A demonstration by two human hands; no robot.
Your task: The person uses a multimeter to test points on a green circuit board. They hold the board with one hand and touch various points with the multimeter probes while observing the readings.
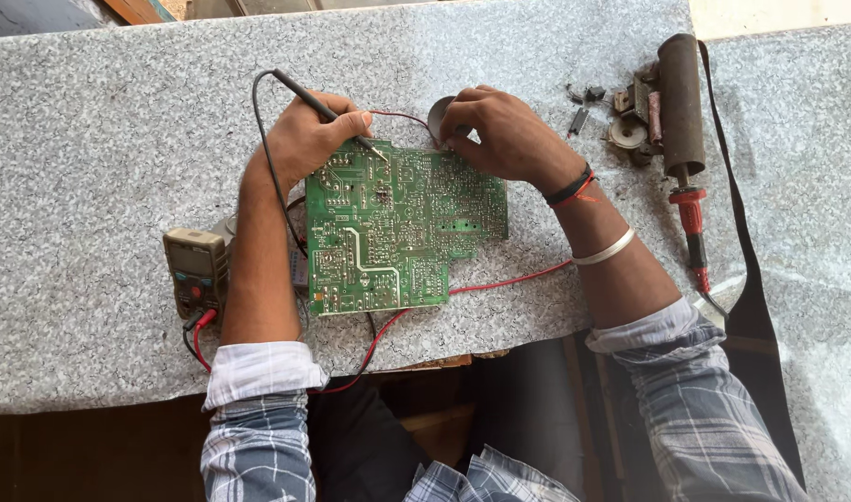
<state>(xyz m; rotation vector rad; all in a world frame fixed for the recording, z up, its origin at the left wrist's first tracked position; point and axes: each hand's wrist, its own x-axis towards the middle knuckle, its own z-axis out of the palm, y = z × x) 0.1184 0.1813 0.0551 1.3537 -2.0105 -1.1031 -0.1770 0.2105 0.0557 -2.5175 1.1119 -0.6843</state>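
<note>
A green circuit board (398, 228) lies solder side up on the speckled grey counter (100, 167). My left hand (309, 139) grips a black test probe (328, 112), its tip touching the board's upper left area. My right hand (500, 130) rests at the board's top right edge, fingers closed around the end of a red lead beside a dark round part (439, 116); the probe itself is hidden. A red wire (509, 279) and a black wire (263, 130) run to a brown multimeter (195, 271) left of my forearm.
At the right lie a dark cylinder (681, 102), a red-handled tool (693, 228), a black strap (737, 214) and several small loose components (621, 112). The counter's near edge runs just below the board, with a gap beneath.
</note>
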